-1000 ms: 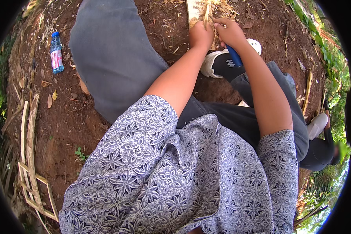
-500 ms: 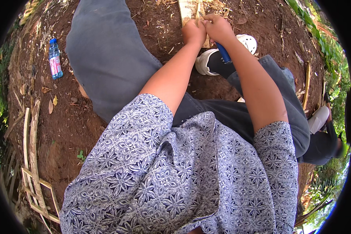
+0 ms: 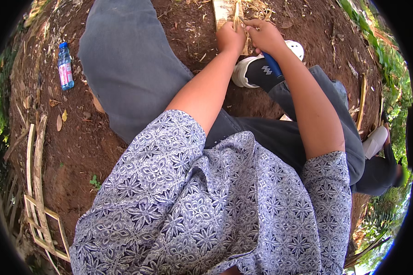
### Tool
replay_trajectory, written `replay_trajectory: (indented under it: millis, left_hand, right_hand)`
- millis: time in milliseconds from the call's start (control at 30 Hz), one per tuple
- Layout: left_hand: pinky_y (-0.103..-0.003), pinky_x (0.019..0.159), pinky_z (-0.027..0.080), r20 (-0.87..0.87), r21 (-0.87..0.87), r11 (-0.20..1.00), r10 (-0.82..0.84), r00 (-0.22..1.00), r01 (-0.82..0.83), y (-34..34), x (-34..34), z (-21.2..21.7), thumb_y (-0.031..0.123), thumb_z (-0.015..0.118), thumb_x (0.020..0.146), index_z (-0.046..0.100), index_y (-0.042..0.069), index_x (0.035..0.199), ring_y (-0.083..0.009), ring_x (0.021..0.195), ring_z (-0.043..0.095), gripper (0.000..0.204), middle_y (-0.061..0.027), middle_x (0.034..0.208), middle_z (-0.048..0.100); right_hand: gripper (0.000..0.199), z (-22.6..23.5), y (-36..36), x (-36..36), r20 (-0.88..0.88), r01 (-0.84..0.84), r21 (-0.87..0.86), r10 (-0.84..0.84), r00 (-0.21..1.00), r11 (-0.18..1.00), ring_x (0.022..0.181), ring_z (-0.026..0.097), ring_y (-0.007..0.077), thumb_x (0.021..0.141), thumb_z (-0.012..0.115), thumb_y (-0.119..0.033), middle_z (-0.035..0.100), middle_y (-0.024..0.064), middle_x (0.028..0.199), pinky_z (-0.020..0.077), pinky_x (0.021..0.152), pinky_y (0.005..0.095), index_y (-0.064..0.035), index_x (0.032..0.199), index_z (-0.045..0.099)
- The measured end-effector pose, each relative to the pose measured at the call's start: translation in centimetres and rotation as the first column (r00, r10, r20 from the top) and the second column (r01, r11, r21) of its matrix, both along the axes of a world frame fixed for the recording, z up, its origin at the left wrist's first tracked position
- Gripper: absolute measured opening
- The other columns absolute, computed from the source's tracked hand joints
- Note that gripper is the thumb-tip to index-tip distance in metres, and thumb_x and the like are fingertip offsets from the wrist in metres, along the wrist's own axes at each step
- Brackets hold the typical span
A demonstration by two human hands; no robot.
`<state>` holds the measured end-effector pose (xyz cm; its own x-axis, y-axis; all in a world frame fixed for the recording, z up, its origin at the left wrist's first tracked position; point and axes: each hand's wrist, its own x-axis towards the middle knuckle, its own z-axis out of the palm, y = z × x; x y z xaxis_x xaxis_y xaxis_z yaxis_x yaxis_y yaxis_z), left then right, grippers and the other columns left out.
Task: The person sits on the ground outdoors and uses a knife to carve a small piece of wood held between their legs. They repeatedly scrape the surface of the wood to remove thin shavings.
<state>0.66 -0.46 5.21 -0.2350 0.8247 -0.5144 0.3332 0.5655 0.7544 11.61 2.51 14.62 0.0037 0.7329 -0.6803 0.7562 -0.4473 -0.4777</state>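
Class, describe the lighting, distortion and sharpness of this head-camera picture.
Head view: dappled daylight on the soil, with the green rim overexposed; fisheye bending curves the bamboo strips at the left edge; patterned shirt is sharp, while both hands at the top are small but clear.

Daylight is coming through pretty soft here, mostly shade with dappled sun patches falling on the ground (image 3: 78, 137) toward its far edge. The greenery at the right rim is blowing out bright and washed. The patterned shirt (image 3: 206, 215) is staying sharp and evenly lit, with no harsh glare. The forearms are catching a warm sheen, and the hands are casting soft shadows on the soil. The fisheye is bending everything hard toward the rim, a black circle is cutting off the corners, and detail is going mushy near the edges.
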Motion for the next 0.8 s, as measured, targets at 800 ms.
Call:
replay_trajectory:
  millis: [800]
  left_hand:
    - [-0.047,0.073,0.054,-0.046,-0.051,0.999,-0.002,0.999,0.0,0.2,-0.4,0.5,0.036,0.058,0.092,0.075,0.003,0.084,-0.0386,0.077,0.071,0.038,-0.0212,0.079,0.072]
  right_hand:
    - [0.036,-0.4,2.1,-0.4,0.021,-0.106,0.022,0.105,0.994,0.994,0.051,0.068,0.0182,0.096,0.056,-0.025,0.07,0.0089,0.067,0.0572,0.06,0.0347,-0.0112,0.124,0.071]
